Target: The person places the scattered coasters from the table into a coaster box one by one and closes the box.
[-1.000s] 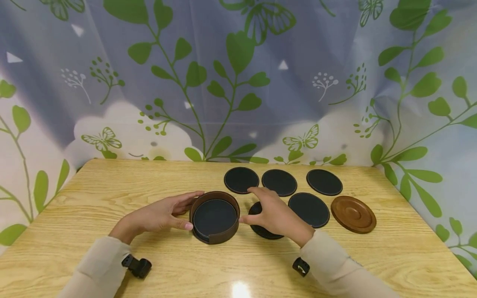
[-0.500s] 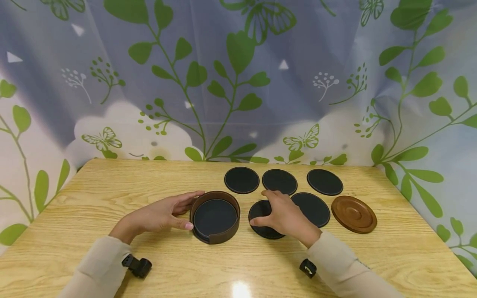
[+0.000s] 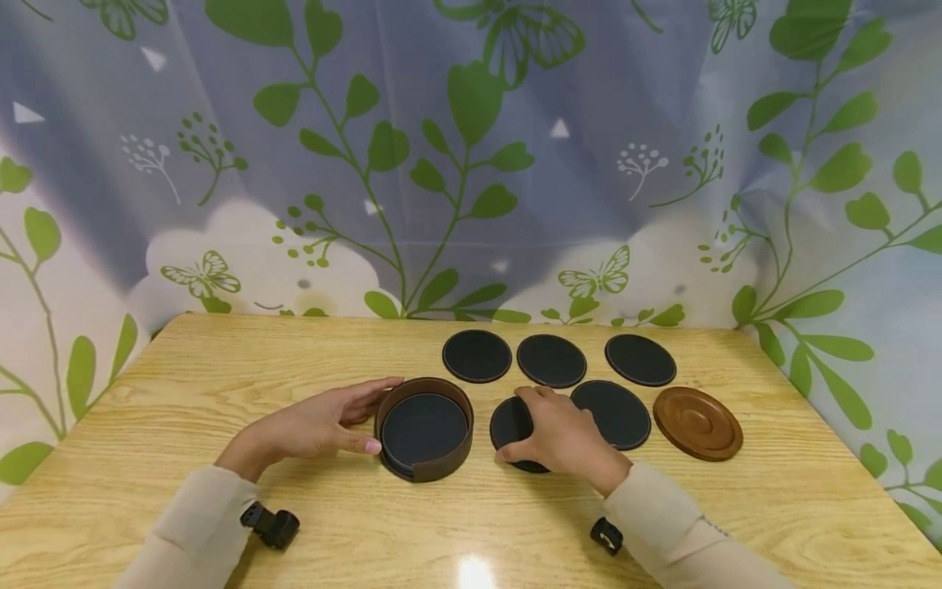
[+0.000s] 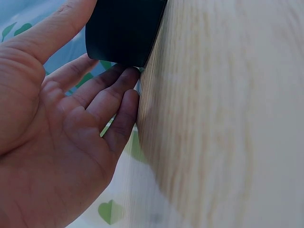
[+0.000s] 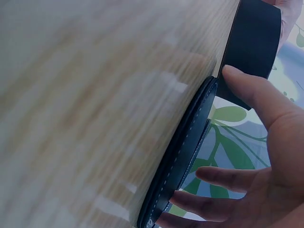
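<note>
In the head view a round brown coaster holder [image 3: 444, 468] stands on the table with a black coaster [image 3: 425, 429] inside. My left hand [image 3: 316, 424] rests at the holder's left side, thumb tip at the front of its wall and loose fingers toward the back. Right of the holder lies another black stitched coaster [image 3: 509, 425], partly hidden by my right hand [image 3: 562, 438]. Its fingers reach the far edge and the thumb is at the near left edge. Seen in the right wrist view, that coaster [image 5: 187, 137] looks layered, with my thumb apart and several fingertips along its side.
Behind and beside my right hand lie more black coasters, such as the back left one [image 3: 477, 357], the back right one [image 3: 640, 360] and one close by [image 3: 614, 417]. A brown wooden disc [image 3: 697, 424] lies farther right. A leaf-patterned curtain [image 3: 471, 164] hangs behind the table [image 3: 280, 352].
My right hand has moved from beside the holder a little to the right and settled lower over the coaster. My left hand and the holder have stayed put.
</note>
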The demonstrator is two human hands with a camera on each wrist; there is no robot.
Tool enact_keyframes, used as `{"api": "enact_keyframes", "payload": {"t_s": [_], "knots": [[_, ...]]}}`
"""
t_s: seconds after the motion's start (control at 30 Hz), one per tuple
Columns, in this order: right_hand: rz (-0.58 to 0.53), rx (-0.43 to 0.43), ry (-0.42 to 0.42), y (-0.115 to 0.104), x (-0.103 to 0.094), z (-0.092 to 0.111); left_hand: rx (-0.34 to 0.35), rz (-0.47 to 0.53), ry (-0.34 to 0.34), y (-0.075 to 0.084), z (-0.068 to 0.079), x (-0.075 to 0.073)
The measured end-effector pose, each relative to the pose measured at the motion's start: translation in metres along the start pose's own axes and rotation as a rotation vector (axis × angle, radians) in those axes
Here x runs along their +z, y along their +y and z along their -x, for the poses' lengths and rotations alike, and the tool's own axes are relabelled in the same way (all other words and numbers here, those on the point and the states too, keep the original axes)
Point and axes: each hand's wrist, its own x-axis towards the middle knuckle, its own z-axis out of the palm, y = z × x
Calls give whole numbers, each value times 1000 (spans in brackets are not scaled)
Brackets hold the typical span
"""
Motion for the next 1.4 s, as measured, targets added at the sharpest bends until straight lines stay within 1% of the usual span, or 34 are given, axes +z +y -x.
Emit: {"api": "enact_keyframes", "payload": {"t_s": [0.33, 0.67, 0.93, 1.17, 1.4], "knots": [[25, 5, 1, -2, 2, 2, 0, -2, -1, -1, -1, -1], [13, -3, 1, -2, 3, 1, -16, -4, 5, -1, 0, 0], [-4, -30, 29, -1, 3, 0, -12, 1, 2, 0, 0, 0], [-6, -47, 67, -2, 1, 0, -8, -19, 7, 0, 0, 0], [-12, -70, 77, -6, -1, -1, -9, -18, 10, 0, 0, 0]]}}
